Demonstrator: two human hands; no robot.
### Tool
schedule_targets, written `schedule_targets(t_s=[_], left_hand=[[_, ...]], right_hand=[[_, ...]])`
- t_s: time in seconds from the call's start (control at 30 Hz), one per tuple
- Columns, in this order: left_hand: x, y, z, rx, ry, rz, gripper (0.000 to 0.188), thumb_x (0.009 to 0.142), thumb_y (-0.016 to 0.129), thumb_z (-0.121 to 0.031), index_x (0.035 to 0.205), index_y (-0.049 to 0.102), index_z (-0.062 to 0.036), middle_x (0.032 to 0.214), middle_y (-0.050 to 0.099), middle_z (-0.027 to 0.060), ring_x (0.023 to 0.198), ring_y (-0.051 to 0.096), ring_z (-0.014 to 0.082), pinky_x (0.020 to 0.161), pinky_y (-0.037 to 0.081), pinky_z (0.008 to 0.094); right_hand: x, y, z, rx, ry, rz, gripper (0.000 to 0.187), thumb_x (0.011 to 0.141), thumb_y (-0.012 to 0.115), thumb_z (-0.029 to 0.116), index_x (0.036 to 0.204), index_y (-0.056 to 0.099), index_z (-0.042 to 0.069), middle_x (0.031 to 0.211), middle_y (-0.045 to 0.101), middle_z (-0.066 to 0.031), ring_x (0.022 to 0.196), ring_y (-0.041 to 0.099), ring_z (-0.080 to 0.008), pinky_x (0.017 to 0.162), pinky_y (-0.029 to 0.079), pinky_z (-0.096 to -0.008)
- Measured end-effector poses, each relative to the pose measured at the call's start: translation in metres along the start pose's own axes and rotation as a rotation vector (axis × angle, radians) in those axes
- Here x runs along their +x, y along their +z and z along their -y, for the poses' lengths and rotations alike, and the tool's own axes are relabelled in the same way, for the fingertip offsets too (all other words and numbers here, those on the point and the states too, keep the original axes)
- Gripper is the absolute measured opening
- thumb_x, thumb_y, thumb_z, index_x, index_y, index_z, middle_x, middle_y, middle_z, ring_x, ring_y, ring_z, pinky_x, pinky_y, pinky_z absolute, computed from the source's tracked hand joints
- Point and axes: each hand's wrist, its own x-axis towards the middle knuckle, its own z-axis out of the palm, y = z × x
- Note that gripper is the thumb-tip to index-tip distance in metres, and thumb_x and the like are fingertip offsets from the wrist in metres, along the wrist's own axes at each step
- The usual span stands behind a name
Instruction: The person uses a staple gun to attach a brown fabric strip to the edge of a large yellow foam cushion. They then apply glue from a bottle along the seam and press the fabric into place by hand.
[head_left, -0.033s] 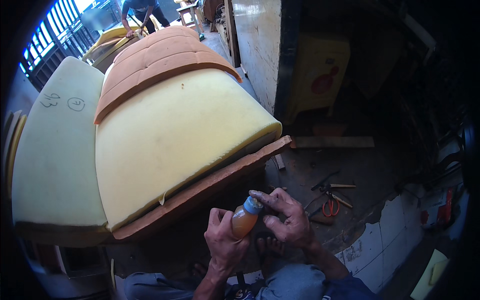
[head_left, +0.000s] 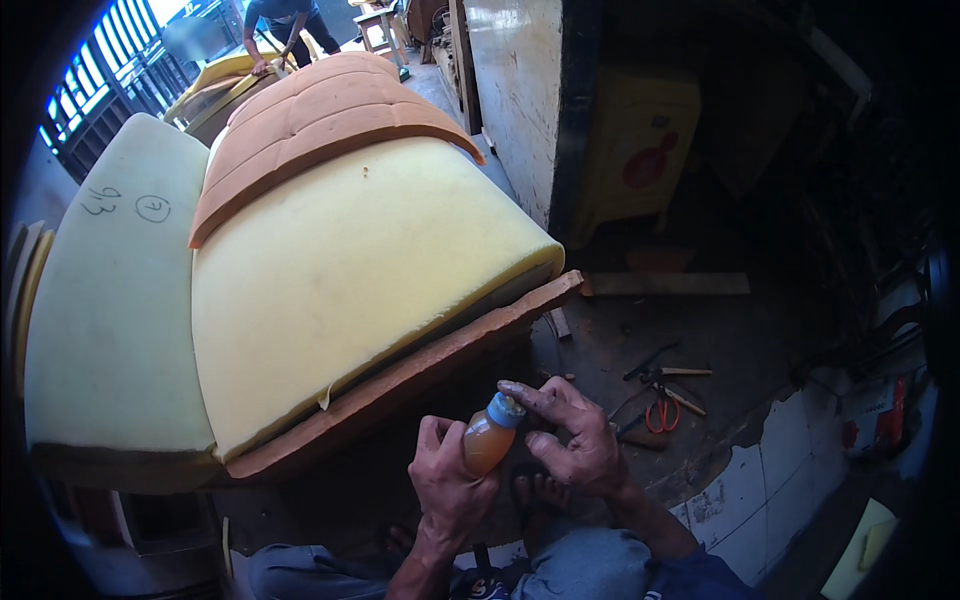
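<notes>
My left hand is wrapped round a small clear plastic bottle with amber-orange liquid inside. The bottle tilts up to the right, and its blue neck points toward my right hand. The right index finger reaches out to the bottle's whitish, crusted tip and touches it. That hand's thumb stands apart below, and its other fingers are bent; it grips nothing. Just beyond my hands lies a large pale-yellow foam slab over a brown-orange foam edge.
A quilted orange foam piece lies on the slab's far part. Pale green foam stands left. Red-handled scissors and other tools lie on the floor at right, near a wooden strip. Another person works at the back.
</notes>
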Motion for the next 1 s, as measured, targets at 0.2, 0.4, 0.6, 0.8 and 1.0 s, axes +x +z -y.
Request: schedule_targets(t_s=[0.2,0.4,0.6,0.8,1.0], left_hand=[[0.002,-0.010,0.009,0.036,-0.144,-0.016,0.030,0.070,0.082,-0.012,0.092,0.066,-0.0002,0.095,0.058,0.0161,0.081,0.064,0.0360,0.072,0.053,0.0458],[0.001,-0.074,0.029,0.172,0.000,-0.273,0.040,0.067,0.089,-0.015,0.091,0.062,0.0022,0.095,0.056,0.0155,0.086,0.061,0.0350,0.077,0.050,0.0444],[-0.025,-0.166,0.039,0.229,-0.051,-0.297,0.047,0.067,0.092,-0.013,0.102,0.062,-0.0008,0.099,0.055,0.0081,0.092,0.061,0.0271,0.089,0.049,0.0383],[-0.032,-0.164,0.059,0.001,0.022,-0.357,0.030,0.081,0.084,-0.003,0.108,0.070,0.0004,0.105,0.066,0.0127,0.097,0.066,0.0212,0.087,0.055,0.0348],[-0.043,-0.136,0.059,-0.048,-0.169,-0.306,0.046,0.068,0.092,-0.012,0.101,0.061,-0.0024,0.100,0.053,0.0065,0.092,0.059,0.0238,0.088,0.048,0.0355]], right_hand=[[-0.005,0.002,-0.001,0.181,-0.071,0.229,0.052,0.085,0.060,-0.001,0.136,0.069,0.004,0.096,0.059,-0.0097,0.086,0.061,-0.0190,0.078,0.051,-0.0321],[0.049,-0.017,-0.028,1.144,0.164,-0.118,0.074,0.093,0.051,0.008,0.165,0.033,0.014,0.087,0.056,-0.0045,0.052,0.044,-0.0087,0.052,0.048,-0.0287],[0.103,-0.033,-0.061,1.210,0.303,-0.303,0.072,0.097,0.044,0.010,0.166,0.026,0.018,0.072,0.058,-0.0018,0.038,0.034,-0.0057,0.036,0.039,-0.0255],[0.110,-0.032,-0.051,1.137,0.323,-0.238,0.077,0.096,0.043,0.010,0.168,0.017,0.014,0.068,0.057,-0.0022,0.037,0.034,-0.0053,0.034,0.039,-0.0236],[0.102,-0.015,-0.045,0.860,0.324,-0.375,0.075,0.095,0.043,0.007,0.167,0.025,0.013,0.067,0.057,-0.0025,0.039,0.035,-0.0052,0.037,0.039,-0.0226]])
